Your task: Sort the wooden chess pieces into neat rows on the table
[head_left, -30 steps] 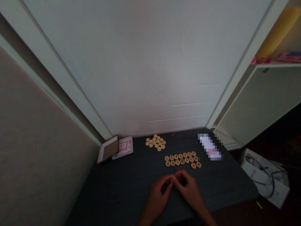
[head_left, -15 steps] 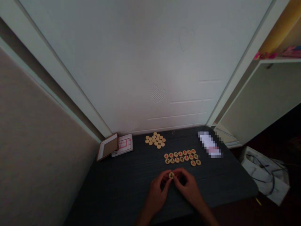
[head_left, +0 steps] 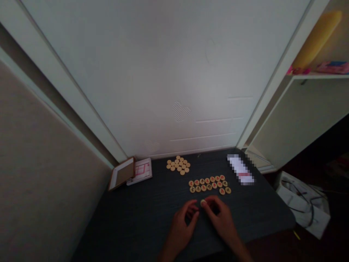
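Between the thumb and fingers of my right hand [head_left: 220, 216] is a round wooden xiangqi piece [head_left: 203, 203], held above the dark table [head_left: 131, 218]. My left hand [head_left: 183, 222] is beside it, thumb and fingers apart and holding nothing. Just beyond my hands lie rows of face-up xiangqi pieces [head_left: 209, 186] with red and black characters. Two rows run side by side, and a short pair of pieces sits at their near right end. Farther back, a loose cluster of pale xiangqi pieces [head_left: 179, 165] shows no markings that I can make out.
An open shallow box [head_left: 122, 174] leans on a white box with red print [head_left: 142, 171] at the back left. A blurred white item [head_left: 241, 169] lies back right. A white panel [head_left: 163, 72] rises behind the table. Right of the table, a white box [head_left: 302, 203] holds cables.
My left hand has let go of the xiangqi piece and drawn slightly left. The piece stays in my right hand, its marked face no longer clear. The view has shifted slightly.
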A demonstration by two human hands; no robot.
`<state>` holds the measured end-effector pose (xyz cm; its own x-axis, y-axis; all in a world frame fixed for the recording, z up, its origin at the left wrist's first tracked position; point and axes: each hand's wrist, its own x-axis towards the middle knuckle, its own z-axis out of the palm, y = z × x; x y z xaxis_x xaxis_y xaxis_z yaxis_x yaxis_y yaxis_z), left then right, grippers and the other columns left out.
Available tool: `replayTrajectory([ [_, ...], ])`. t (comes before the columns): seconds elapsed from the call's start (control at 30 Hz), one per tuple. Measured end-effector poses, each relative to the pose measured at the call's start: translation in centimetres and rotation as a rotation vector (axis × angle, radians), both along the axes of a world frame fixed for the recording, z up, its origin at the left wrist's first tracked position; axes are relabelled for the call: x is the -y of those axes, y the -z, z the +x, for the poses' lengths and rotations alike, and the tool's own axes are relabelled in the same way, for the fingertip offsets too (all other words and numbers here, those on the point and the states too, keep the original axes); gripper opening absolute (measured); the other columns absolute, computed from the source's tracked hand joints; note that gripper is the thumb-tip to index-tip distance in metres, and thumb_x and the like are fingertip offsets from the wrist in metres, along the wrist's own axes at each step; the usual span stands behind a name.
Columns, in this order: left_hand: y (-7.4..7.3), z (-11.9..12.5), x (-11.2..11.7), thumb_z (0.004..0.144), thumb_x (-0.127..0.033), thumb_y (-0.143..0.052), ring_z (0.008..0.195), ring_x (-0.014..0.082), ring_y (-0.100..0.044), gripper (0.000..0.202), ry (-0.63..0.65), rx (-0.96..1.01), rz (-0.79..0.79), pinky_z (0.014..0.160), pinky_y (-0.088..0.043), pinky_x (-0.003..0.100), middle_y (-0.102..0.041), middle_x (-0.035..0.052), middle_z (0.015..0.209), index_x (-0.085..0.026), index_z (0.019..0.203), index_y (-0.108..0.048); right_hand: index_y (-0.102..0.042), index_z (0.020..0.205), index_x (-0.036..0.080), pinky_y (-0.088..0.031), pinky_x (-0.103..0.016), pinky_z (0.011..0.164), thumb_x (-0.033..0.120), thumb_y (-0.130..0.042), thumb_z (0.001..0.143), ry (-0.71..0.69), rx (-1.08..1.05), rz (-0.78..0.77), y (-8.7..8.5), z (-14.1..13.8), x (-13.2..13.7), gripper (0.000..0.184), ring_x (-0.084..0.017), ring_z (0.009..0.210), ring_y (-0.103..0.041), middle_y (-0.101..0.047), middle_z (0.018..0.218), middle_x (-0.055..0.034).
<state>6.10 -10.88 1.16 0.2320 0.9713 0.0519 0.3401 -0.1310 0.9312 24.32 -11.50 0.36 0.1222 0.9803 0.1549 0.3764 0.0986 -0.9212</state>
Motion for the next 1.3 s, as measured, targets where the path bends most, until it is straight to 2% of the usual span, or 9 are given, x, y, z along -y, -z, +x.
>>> replayTrajectory([
  [0.23,0.1,0.0,-0.1,0.094,-0.033,-0.059,0.084,0.0201,-0.07,0.024,-0.008,-0.033,0.03,0.081,-0.056,0.032,-0.075,0.0031,0.096,-0.027,0.116,-0.068,-0.068,0.093,0.022,-0.054,-0.033,0.072,0.045,-0.054,0.097,0.09,0.335,0.06,1.5,3.8,-0.1,0.027,-0.022,0.076,-0.068,-0.072,0.085,-0.006],
  [0.5,0.1,0.0,0.0,0.096,-0.031,-0.057,0.084,0.0186,-0.07,0.018,0.021,-0.053,0.07,0.08,-0.055,0.029,-0.076,0.0017,0.095,-0.027,0.107,-0.07,-0.069,0.098,0.023,-0.056,-0.035,0.078,0.047,-0.053,0.098,0.213,0.517,0.204,2.7,4.6,-0.6,0.029,-0.022,0.083,-0.068,-0.07,0.092,-0.0066],
  [0.67,-0.1,0.0,0.0,0.097,-0.03,-0.055,0.084,0.0186,-0.07,0.017,0.032,-0.056,0.088,0.079,-0.054,0.028,-0.075,0.0021,0.095,-0.026,0.104,-0.07,-0.067,0.101,0.024,-0.056,-0.035,0.082,0.038,-0.048,0.102,0.158,0.536,0.263,2.8,4.9,0.7,0.025,-0.021,0.087,-0.069,-0.069,0.095,-0.0068],
  [0.83,-0.3,-0.1,0.1,0.098,-0.031,-0.055,0.084,0.0186,-0.069,0.017,0.053,-0.054,0.088,0.077,-0.054,0.027,-0.074,0.002,0.094,-0.027,0.103,-0.071,-0.066,0.113,0.026,-0.057,-0.037,0.084,0.036,-0.05,0.101,0.1,0.631,0.266,3.3,5.2,2.0,0.023,-0.023,0.091,-0.068,-0.068,0.1,-0.0079],
  [1.1,0.0,0.1,-0.2,0.098,-0.03,-0.055,0.085,0.0186,-0.069,0.016,0.055,-0.073,0.08,0.079,-0.053,0.027,-0.074,0.0018,0.093,-0.027,0.103,-0.071,-0.059,0.132,0.028,-0.06,-0.037,0.08,0.037,-0.05,0.101,0.063,0.694,0.254,3.7,5.3,1.4,0.034,-0.023,0.089,-0.068,-0.067,0.098,-0.0077],
  [1.3,0.0,0.0,-0.1,0.098,-0.032,-0.055,0.086,0.0195,-0.069,0.018,0.04,-0.079,0.078,0.081,-0.054,0.028,-0.074,0.0033,0.095,-0.027,0.103,-0.071,-0.058,0.134,0.029,-0.06,-0.037,0.081,0.037,-0.049,0.101,0.063,0.684,0.259,3.9,5.5,1.3,0.035,-0.023,0.089,-0.069,-0.066,0.099,-0.0078],
])
